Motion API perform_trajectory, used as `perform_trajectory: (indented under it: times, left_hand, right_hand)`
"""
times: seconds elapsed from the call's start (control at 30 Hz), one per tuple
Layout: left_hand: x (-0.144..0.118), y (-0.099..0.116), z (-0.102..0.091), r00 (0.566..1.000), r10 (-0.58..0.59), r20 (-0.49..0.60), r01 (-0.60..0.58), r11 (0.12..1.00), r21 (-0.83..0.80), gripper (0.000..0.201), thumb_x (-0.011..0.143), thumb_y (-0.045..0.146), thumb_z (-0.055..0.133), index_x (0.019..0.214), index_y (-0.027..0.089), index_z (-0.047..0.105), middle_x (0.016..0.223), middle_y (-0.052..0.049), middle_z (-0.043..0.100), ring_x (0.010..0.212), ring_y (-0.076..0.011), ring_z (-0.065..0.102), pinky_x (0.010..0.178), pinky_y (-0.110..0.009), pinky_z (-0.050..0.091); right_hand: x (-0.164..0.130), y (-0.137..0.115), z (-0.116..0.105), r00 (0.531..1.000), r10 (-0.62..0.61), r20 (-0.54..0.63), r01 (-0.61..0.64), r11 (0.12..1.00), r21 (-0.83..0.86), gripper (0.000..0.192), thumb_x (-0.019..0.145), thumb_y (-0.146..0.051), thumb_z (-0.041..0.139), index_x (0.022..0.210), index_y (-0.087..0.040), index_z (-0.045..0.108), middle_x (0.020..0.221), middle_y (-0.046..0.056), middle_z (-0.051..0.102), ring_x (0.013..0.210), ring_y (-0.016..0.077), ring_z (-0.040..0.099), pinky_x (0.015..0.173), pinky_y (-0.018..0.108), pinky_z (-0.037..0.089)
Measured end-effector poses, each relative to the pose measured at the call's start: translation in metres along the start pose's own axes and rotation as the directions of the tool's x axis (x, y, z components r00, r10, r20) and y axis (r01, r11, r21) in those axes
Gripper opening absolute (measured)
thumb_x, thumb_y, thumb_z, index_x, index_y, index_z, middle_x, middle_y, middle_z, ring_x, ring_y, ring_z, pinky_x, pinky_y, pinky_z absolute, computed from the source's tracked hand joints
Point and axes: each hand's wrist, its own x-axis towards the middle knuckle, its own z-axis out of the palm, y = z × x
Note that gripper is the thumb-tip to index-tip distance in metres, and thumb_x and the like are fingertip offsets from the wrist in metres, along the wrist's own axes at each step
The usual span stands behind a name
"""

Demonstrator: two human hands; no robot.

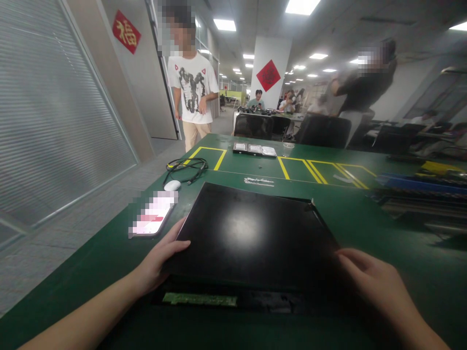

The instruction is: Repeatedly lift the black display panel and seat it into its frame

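Black flat panel [251, 233], glossy, lies near the front edge of the green table [365, 214]; its near edge looks raised, with a green circuit strip [200, 299] showing beneath. Left hand [158, 262] grips the panel's near-left corner, thumb on top, fingers curled under. Right hand [375, 282] rests at the near-right corner, fingers partly bent on the edge; grip underneath can't be seen. Phone [153, 218] lies just left of the panel, screen blurred. White mouse [172, 185] and coiled black cable [186, 166] sit behind it. White print on the table [259, 182] is unreadable. Red diamond sign [126, 31] on the wall reads 福.
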Motion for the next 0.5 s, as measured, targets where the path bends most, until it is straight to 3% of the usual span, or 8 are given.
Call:
perform_trajectory:
  times: [0.5]
  left_hand:
    - [0.0054, -0.0035, -0.0057, 0.997, 0.039, 0.063, -0.040, 0.999, 0.007, 0.078, 0.083, 0.037, 0.067, 0.155, 0.027, 0.038, 0.140, -0.010, 0.066, 0.123, -0.0382, 0.063, 0.097, -0.042, 0.054]
  right_hand:
    - [0.0012, -0.0010, 0.0017, 1.000, -0.018, 0.000, 0.018, 1.000, -0.007, 0.038, 0.071, -0.058, 0.055, 0.080, -0.030, 0.080, 0.080, 0.003, 0.079, 0.077, 0.0291, 0.072, 0.067, 0.038, 0.051]
